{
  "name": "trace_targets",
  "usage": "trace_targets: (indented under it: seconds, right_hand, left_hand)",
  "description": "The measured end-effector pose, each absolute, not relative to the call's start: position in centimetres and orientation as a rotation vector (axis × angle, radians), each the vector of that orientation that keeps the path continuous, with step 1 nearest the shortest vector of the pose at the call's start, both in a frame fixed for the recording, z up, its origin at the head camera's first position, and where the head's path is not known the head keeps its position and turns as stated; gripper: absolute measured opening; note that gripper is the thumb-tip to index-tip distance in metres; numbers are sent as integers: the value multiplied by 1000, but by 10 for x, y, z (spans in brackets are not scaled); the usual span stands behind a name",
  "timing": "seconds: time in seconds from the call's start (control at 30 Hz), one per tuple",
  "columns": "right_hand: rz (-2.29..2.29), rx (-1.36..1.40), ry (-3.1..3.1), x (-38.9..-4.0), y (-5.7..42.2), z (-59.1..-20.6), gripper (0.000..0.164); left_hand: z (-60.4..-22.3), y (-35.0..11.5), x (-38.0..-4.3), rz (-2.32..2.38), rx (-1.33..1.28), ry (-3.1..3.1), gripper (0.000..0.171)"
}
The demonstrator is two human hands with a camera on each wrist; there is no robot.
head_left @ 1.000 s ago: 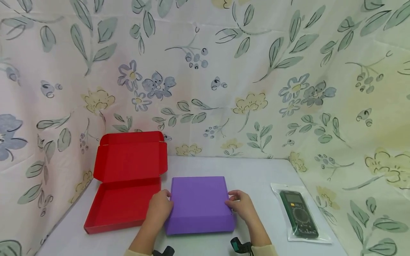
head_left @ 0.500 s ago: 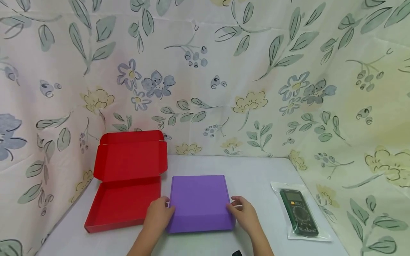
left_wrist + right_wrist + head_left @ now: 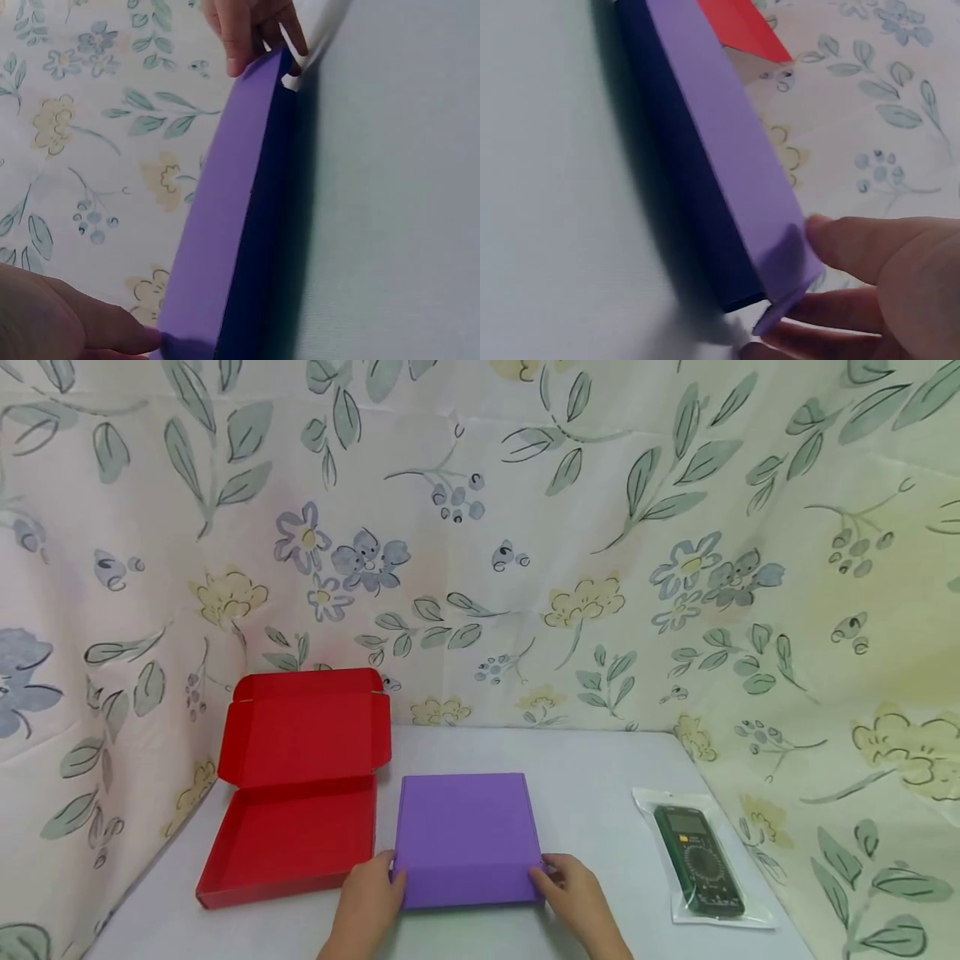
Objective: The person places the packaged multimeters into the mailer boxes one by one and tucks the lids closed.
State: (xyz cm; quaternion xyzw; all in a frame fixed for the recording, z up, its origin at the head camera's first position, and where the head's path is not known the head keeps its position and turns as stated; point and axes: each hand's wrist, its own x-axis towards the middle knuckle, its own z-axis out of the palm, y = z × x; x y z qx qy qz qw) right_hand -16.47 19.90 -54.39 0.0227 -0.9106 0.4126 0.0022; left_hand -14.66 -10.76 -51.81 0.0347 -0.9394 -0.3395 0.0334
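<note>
A purple cardboard box [image 3: 468,827] lies in the middle of the white table, its lid down over it. My left hand [image 3: 367,897] is at the near left corner, with the thumb on the lid's front panel and the fingers at the side. Mirroring it, my right hand [image 3: 577,897] pinches the near right corner between thumb and fingers. In the right wrist view, a small purple side flap [image 3: 787,307] sticks out at that corner, between my thumb and fingers. The box's front wall [image 3: 259,247] looks dark, in shadow, below the purple panel.
To the left stands a red cardboard box [image 3: 292,839] with its lid raised and nothing seen inside. A green multimeter [image 3: 701,860] in a clear plastic bag [image 3: 757,917] lies on the right. Floral cloth [image 3: 480,552] hangs behind and along the sides.
Both hands have slid toward me along the purple box's sides, down to its near corners. The lid's front panel looks lower and flatter. The red box and multimeter stay put.
</note>
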Motion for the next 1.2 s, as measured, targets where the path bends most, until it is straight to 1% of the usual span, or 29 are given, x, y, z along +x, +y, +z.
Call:
trace_targets:
  seconds: [0.13,0.3,0.47,0.7,0.87,1.1,1.2]
  right_hand:
    - [1212,106,-2824,-163,194,-549,44]
    - [1153,64,-2822,-162,188,-549,40]
    - [1176,7,-2842,-162,186,-545,42]
    - [1273,-201,-2867,-165,186,-541,40]
    - [1308,-217,-2867,-165,189,-538,40]
    - [1438,-221,-2849,-165,192,-536,48]
    - [1502,-235,-2827,-166,193,-535,48]
  left_hand:
    - [-526,-108,-141,-1025,92,-2862,29]
    - [-530,-106,-136,-1055,124,-2861,26]
    - [-529,-109,-137,-1109,166,-2867,25]
    - [-533,-118,-141,-1340,297,-2824,21]
    - [-536,-123,-140,-1464,318,-2781,21]
    - [-531,-126,-140,-1499,345,-2805,26]
    - [-529,-126,-140,-1543,378,-2801,28]
